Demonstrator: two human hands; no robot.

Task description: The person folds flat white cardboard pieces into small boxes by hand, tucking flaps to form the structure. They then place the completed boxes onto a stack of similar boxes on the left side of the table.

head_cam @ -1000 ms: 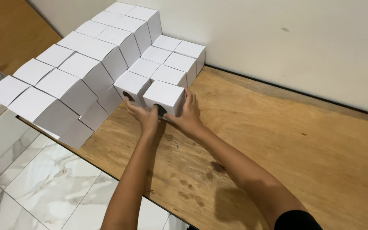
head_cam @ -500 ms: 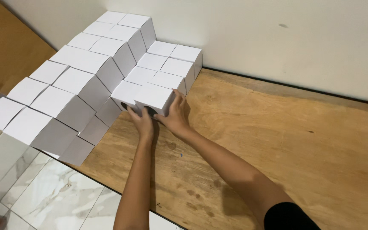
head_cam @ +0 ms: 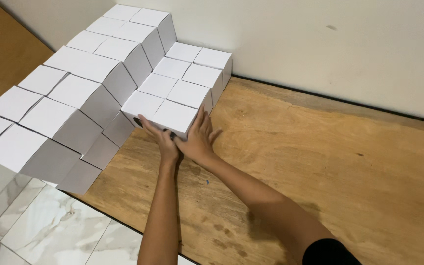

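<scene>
Many plain white cardboard boxes are stacked in stepped rows on a wooden board (head_cam: 320, 162) against a pale wall. The nearest box (head_cam: 175, 117) sits at the front of the lowest row, beside a second front box (head_cam: 142, 105) that has a dark round hole in its face. My left hand (head_cam: 159, 137) presses flat against the front faces of these two boxes. My right hand (head_cam: 197, 139) lies flat on the right front corner of the nearest box, fingers spread upward. Neither hand grips anything.
Taller stacks of white boxes (head_cam: 79, 98) rise to the left and overhang the board's edge. White marble floor tiles (head_cam: 50, 230) lie at lower left. The wall (head_cam: 320, 44) borders the board at the back.
Both hands have pushed the two front boxes away from me, up against the row behind. The view has shifted a little.
</scene>
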